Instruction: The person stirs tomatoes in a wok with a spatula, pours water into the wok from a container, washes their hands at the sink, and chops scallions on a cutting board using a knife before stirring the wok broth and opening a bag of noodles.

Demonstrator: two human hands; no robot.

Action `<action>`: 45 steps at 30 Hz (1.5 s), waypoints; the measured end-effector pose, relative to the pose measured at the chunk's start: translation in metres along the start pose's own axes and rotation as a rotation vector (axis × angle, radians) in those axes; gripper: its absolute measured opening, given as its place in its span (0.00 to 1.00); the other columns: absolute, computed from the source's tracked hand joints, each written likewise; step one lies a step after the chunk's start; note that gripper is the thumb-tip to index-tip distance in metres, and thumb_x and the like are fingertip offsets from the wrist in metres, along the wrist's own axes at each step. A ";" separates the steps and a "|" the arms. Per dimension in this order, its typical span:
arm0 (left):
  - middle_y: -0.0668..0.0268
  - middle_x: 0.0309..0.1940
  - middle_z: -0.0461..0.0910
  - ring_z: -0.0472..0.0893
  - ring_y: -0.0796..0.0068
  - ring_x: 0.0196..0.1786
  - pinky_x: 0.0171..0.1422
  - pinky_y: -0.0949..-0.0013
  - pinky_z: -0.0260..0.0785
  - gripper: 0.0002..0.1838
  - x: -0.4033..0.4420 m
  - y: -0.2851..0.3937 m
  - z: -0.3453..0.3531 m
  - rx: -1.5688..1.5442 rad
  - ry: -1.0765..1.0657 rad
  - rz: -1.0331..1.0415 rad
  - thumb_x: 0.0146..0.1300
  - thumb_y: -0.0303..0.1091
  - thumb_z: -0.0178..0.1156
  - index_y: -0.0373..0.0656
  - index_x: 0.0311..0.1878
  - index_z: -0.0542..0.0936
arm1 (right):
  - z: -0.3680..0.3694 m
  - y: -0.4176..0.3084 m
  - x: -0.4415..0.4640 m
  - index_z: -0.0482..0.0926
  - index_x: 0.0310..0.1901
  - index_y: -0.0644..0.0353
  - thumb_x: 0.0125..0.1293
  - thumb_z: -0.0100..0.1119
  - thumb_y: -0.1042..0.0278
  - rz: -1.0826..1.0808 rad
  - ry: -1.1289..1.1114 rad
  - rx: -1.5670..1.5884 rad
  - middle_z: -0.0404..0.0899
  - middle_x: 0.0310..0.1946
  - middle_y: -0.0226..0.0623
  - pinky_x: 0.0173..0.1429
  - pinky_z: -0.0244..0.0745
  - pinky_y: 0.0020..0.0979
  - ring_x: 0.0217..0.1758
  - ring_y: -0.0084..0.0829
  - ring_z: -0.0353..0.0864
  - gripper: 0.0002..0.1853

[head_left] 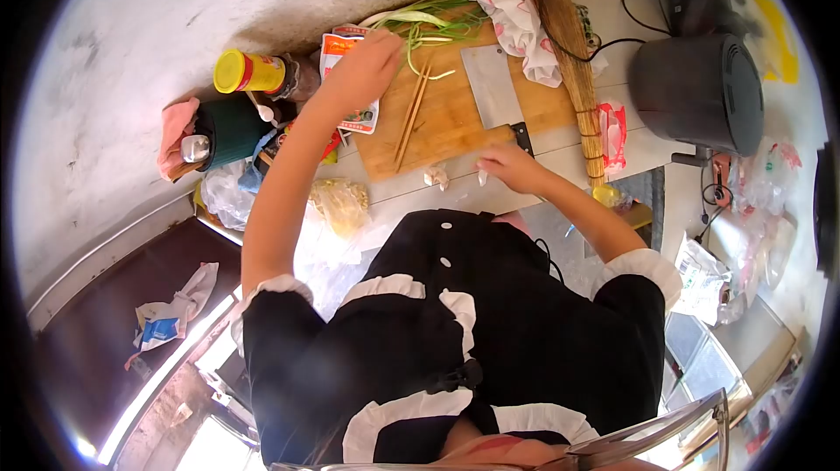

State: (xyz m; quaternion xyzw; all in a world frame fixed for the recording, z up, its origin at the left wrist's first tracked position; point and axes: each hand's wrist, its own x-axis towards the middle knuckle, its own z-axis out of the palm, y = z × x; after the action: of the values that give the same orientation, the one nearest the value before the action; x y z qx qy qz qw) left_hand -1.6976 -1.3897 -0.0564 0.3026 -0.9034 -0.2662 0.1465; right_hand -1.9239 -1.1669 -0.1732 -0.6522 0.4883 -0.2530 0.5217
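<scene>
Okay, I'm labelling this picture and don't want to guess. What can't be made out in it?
All in the head view:
- Left hand: any held item, hidden by the hand itself.
- Pale bit at the right hand: too small to identify.
- Dark container: contents, hidden by its opaque walls.
- Black object, far right: cut off by the dark border.

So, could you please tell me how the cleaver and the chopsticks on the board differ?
The cleaver has a broad, flat, silvery blade, while the chopsticks are thin, brown sticks. The cleaver slants from upper left to lower right in the view; the chopsticks slant the other way. The cleaver has a dark handle, but the chopsticks show none. Both lie on the wooden board.
</scene>
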 end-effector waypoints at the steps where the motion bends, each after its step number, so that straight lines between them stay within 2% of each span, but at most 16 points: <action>1: 0.54 0.39 0.75 0.76 0.52 0.43 0.48 0.59 0.70 0.13 0.011 -0.025 0.015 0.052 -0.033 -0.010 0.60 0.22 0.50 0.36 0.47 0.77 | 0.001 0.002 0.012 0.78 0.37 0.63 0.67 0.54 0.64 0.036 0.038 0.024 0.79 0.33 0.42 0.43 0.70 0.39 0.36 0.41 0.78 0.10; 5: 0.54 0.43 0.75 0.75 0.52 0.47 0.52 0.56 0.69 0.20 0.053 -0.094 0.062 0.284 -0.045 0.065 0.55 0.17 0.51 0.37 0.53 0.76 | 0.016 0.000 0.044 0.78 0.40 0.66 0.67 0.56 0.69 0.210 0.348 0.581 0.80 0.35 0.35 0.43 0.71 0.29 0.36 0.27 0.77 0.08; 7: 0.55 0.43 0.75 0.75 0.53 0.50 0.54 0.56 0.69 0.23 0.069 -0.097 0.068 0.398 -0.071 0.115 0.52 0.15 0.51 0.38 0.54 0.75 | 0.018 0.012 0.050 0.79 0.41 0.66 0.68 0.56 0.71 0.262 0.426 0.642 0.80 0.37 0.33 0.45 0.71 0.25 0.38 0.23 0.77 0.07; 11: 0.54 0.52 0.75 0.73 0.51 0.56 0.61 0.56 0.66 0.22 0.081 -0.081 0.075 0.580 0.322 0.264 0.57 0.24 0.56 0.39 0.57 0.74 | 0.021 0.034 0.054 0.79 0.43 0.65 0.68 0.55 0.72 0.413 0.547 0.798 0.81 0.40 0.34 0.50 0.72 0.22 0.42 0.22 0.78 0.07; 14: 0.51 0.54 0.73 0.72 0.50 0.58 0.63 0.56 0.64 0.21 0.039 -0.039 0.086 0.046 0.029 0.040 0.62 0.32 0.55 0.39 0.59 0.72 | 0.013 0.019 0.051 0.77 0.46 0.63 0.69 0.54 0.71 0.383 0.650 0.932 0.80 0.43 0.34 0.52 0.72 0.26 0.44 0.23 0.77 0.08; 16: 0.49 0.53 0.74 0.72 0.48 0.58 0.63 0.55 0.64 0.20 0.002 0.006 0.093 -0.250 -0.330 -0.109 0.66 0.35 0.52 0.39 0.59 0.71 | 0.014 0.011 0.048 0.77 0.46 0.63 0.70 0.54 0.71 0.351 0.646 1.022 0.80 0.45 0.35 0.53 0.72 0.27 0.44 0.23 0.77 0.08; 18: 0.47 0.50 0.75 0.73 0.46 0.56 0.61 0.54 0.65 0.19 -0.027 0.042 0.105 -0.418 -0.406 -0.178 0.68 0.35 0.50 0.38 0.59 0.70 | 0.019 0.006 0.043 0.77 0.46 0.62 0.69 0.55 0.71 0.326 0.611 1.082 0.80 0.45 0.35 0.54 0.72 0.27 0.45 0.23 0.77 0.08; 20: 0.46 0.46 0.76 0.74 0.45 0.53 0.57 0.54 0.66 0.17 -0.056 0.052 0.120 -0.484 -0.239 -0.234 0.69 0.34 0.49 0.37 0.57 0.71 | 0.025 0.003 0.036 0.76 0.46 0.63 0.68 0.57 0.69 0.309 0.551 1.114 0.80 0.44 0.35 0.54 0.72 0.28 0.46 0.23 0.77 0.09; 24: 0.46 0.40 0.77 0.76 0.42 0.46 0.48 0.49 0.67 0.13 -0.087 0.044 0.141 -0.351 -0.126 -0.501 0.67 0.32 0.48 0.37 0.51 0.71 | 0.023 0.027 0.009 0.76 0.45 0.65 0.61 0.63 0.64 0.405 0.718 -0.164 0.79 0.41 0.41 0.51 0.74 0.33 0.43 0.34 0.79 0.15; 26: 0.45 0.38 0.77 0.76 0.41 0.44 0.46 0.49 0.68 0.13 -0.097 0.036 0.152 -0.335 -0.062 -0.467 0.67 0.30 0.48 0.38 0.51 0.72 | 0.002 0.023 -0.004 0.76 0.42 0.66 0.58 0.66 0.61 0.492 0.723 -0.920 0.79 0.38 0.45 0.47 0.75 0.35 0.40 0.42 0.80 0.18; 29: 0.45 0.36 0.78 0.77 0.41 0.41 0.43 0.48 0.68 0.11 -0.103 0.024 0.164 -0.285 -0.038 -0.429 0.66 0.30 0.49 0.40 0.50 0.72 | 0.006 0.063 -0.010 0.75 0.42 0.68 0.56 0.65 0.61 0.553 0.653 -0.528 0.79 0.36 0.49 0.42 0.77 0.40 0.37 0.51 0.80 0.19; 32: 0.47 0.35 0.79 0.78 0.42 0.38 0.40 0.47 0.69 0.10 -0.098 0.014 0.179 -0.193 -0.030 -0.418 0.66 0.31 0.50 0.41 0.49 0.72 | -0.004 0.085 -0.014 0.72 0.45 0.68 0.55 0.63 0.65 0.477 0.560 -0.418 0.79 0.37 0.50 0.38 0.77 0.39 0.33 0.46 0.80 0.20; 35: 0.49 0.33 0.80 0.79 0.43 0.36 0.38 0.47 0.71 0.09 -0.081 0.026 0.179 -0.063 -0.062 -0.519 0.65 0.32 0.52 0.42 0.47 0.71 | -0.025 0.080 -0.015 0.70 0.49 0.68 0.55 0.61 0.69 0.652 0.416 0.021 0.80 0.36 0.46 0.35 0.78 0.36 0.30 0.37 0.81 0.20; 38: 0.50 0.32 0.80 0.80 0.43 0.34 0.35 0.45 0.71 0.09 -0.070 0.021 0.197 0.026 -0.069 -0.474 0.67 0.36 0.52 0.46 0.47 0.71 | -0.041 0.060 -0.028 0.71 0.52 0.68 0.58 0.58 0.72 0.675 0.376 0.907 0.81 0.34 0.44 0.31 0.78 0.30 0.28 0.30 0.80 0.20; 42: 0.51 0.33 0.80 0.80 0.45 0.33 0.32 0.46 0.72 0.08 -0.047 0.021 0.214 0.094 -0.149 -0.500 0.67 0.39 0.52 0.47 0.44 0.71 | -0.067 0.030 -0.044 0.68 0.58 0.64 0.63 0.56 0.71 0.664 0.217 0.769 0.82 0.31 0.40 0.27 0.75 0.26 0.26 0.26 0.79 0.22; 45: 0.55 0.36 0.79 0.80 0.47 0.32 0.30 0.48 0.72 0.08 -0.040 0.019 0.233 0.070 0.024 -0.396 0.67 0.40 0.53 0.48 0.42 0.73 | -0.065 0.000 -0.043 0.65 0.60 0.64 0.66 0.55 0.68 0.596 0.239 0.429 0.81 0.27 0.40 0.26 0.73 0.29 0.23 0.26 0.77 0.22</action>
State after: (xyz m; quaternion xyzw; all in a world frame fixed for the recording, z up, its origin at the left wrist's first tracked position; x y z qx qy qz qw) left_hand -1.7751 -1.2605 -0.2395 0.4823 -0.8332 -0.2547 0.0914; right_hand -1.9952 -1.1562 -0.1439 -0.3236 0.6498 -0.2610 0.6363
